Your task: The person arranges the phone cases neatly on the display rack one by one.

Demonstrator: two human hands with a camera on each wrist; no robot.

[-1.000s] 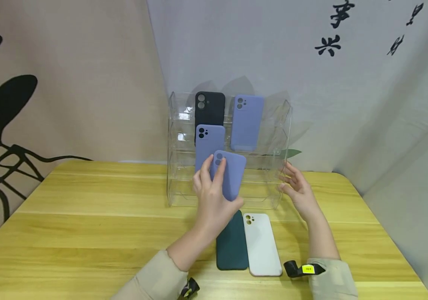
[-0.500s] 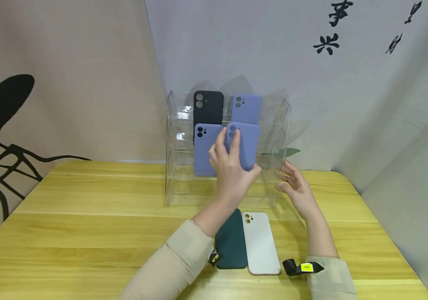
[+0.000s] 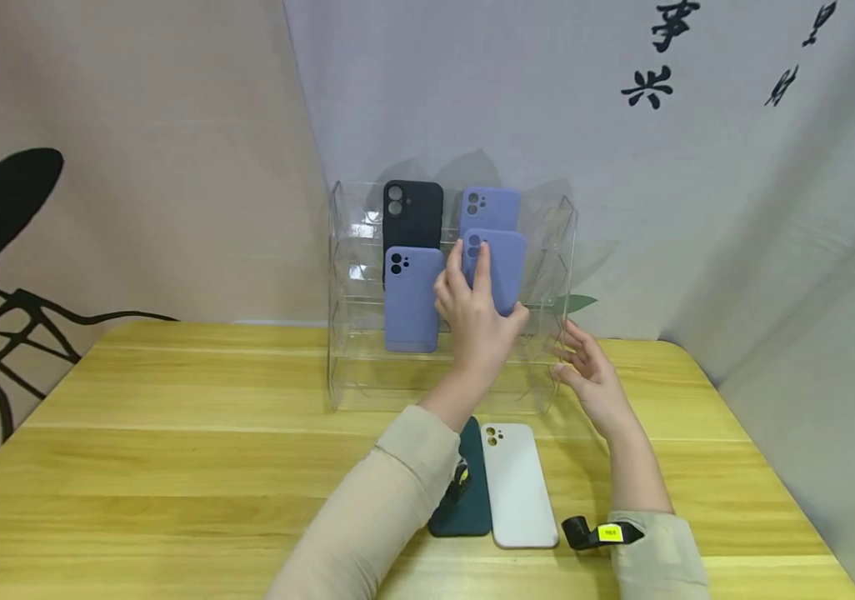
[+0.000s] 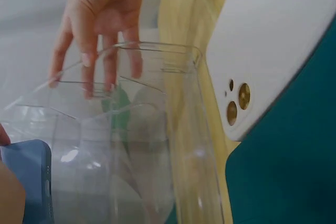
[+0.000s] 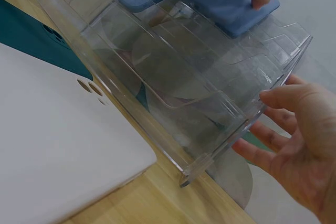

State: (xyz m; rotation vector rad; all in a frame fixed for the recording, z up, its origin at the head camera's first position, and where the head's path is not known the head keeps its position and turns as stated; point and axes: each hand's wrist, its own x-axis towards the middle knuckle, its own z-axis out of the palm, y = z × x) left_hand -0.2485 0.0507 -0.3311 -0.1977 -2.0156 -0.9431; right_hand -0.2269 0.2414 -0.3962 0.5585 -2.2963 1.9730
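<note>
My left hand (image 3: pixel 476 325) holds a lavender phone case (image 3: pixel 504 265) by its sides, fingers near the camera holes and thumb at the lower right. It overlaps the lower part of another lavender case (image 3: pixel 498 208) in the upper tier of a clear stepped display rack (image 3: pixel 390 398). A third lavender case (image 3: pixel 411 304) stands left of the hand, in front of a black case (image 3: pixel 412 212). My right hand (image 3: pixel 594 383) grips the rack's right side; in the right wrist view its thumb lies at the panel's edge, the fingers behind the clear panel.
A white phone case (image 3: pixel 521 487) and a dark green case (image 3: pixel 476 500) lie side by side on the wooden table (image 3: pixel 172 467) before the rack. My left sleeve partly covers the green one. A curtain (image 3: pixel 472 83) hangs close behind the rack.
My left hand has lifted the lavender case up and to the right, from low on the rack to before the upper right case. The right hand stays at the rack's side.
</note>
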